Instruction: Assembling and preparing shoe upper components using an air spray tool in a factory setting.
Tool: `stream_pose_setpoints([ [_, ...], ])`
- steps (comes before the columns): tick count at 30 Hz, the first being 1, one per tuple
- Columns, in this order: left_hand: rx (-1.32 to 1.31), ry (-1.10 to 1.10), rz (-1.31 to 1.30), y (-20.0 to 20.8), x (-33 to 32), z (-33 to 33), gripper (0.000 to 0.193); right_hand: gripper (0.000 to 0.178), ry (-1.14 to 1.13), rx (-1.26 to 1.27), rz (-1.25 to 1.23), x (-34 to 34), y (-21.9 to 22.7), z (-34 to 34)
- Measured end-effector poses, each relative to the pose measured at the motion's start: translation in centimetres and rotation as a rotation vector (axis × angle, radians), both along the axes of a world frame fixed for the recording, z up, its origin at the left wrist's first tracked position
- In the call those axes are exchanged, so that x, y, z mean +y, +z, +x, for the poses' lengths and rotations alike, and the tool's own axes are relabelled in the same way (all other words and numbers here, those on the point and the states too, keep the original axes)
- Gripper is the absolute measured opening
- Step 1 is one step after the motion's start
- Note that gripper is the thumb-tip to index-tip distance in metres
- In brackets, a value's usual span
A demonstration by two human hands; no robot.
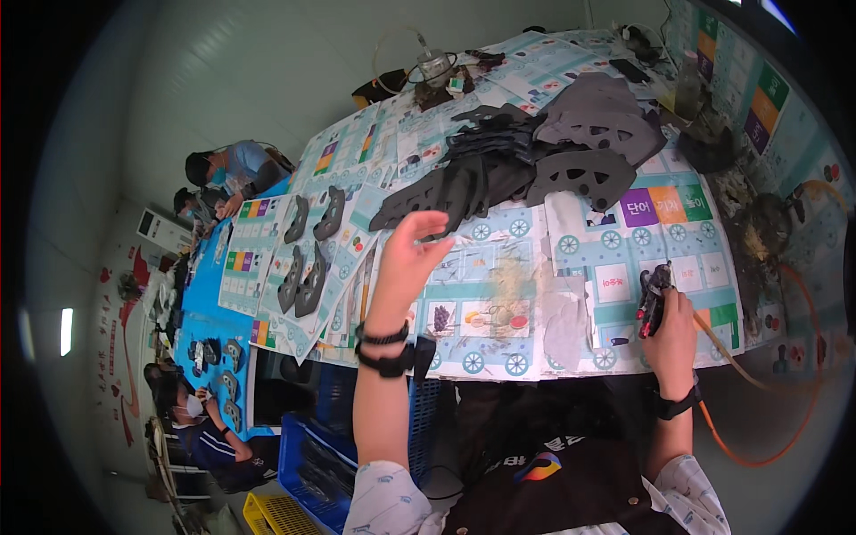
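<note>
My left hand (415, 254) is raised over the near edge of the heap, its fingers curved and apart with nothing seen in them. Just beyond the fingertips lie dark grey curved pieces with cut-out holes (446, 194); whether the fingers touch one, I cannot tell. At the right side of the table my right hand (670, 332) is closed round a small black spray gun (654, 299) with a red part. A tan hose (727, 349) runs off from beside that hand. Larger grey pieces (584, 178) are stacked at the back of the heap.
Printed sheets cover the table (473, 343). Several curved dark pieces (310, 281) lie apart on the left. A clear jar (434, 67) stands at the back, a bottle (687, 86) at the back right. An orange hose (807, 312) loops at right. Co-workers (236, 169) sit at left, beyond blue crates (308, 473).
</note>
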State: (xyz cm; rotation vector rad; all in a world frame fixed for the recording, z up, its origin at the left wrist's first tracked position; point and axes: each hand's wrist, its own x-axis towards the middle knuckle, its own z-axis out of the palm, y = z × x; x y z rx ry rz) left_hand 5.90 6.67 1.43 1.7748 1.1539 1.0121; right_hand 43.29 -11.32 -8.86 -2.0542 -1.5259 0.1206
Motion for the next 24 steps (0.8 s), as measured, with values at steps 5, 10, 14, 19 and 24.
stream_pose_setpoints([
  [5,0.472,0.234,0.089,-3.4,10.9,3.6,0.048,0.056,0.01,-0.017,-0.029,0.2,-0.8,0.6],
  [10,0.89,0.579,0.133,-5.7,17.4,-2.4,0.09,0.056,0.044,0.009,-0.016,0.6,-0.3,0.1],
  [14,0.811,0.458,-0.035,-7.4,19.8,0.2,0.106,0.056,0.01,-0.004,-0.041,0.2,-0.4,0.8],
  [19,0.856,0.416,0.091,-9.2,21.6,-1.8,0.064,0.056,0.033,-0.002,-0.037,0.1,-0.3,0.4],
  [24,0.919,0.708,0.316,-6.9,20.7,-3.8,0.032,0.056,0.046,-0.036,-0.017,-0.1,-0.6,0.0],
])
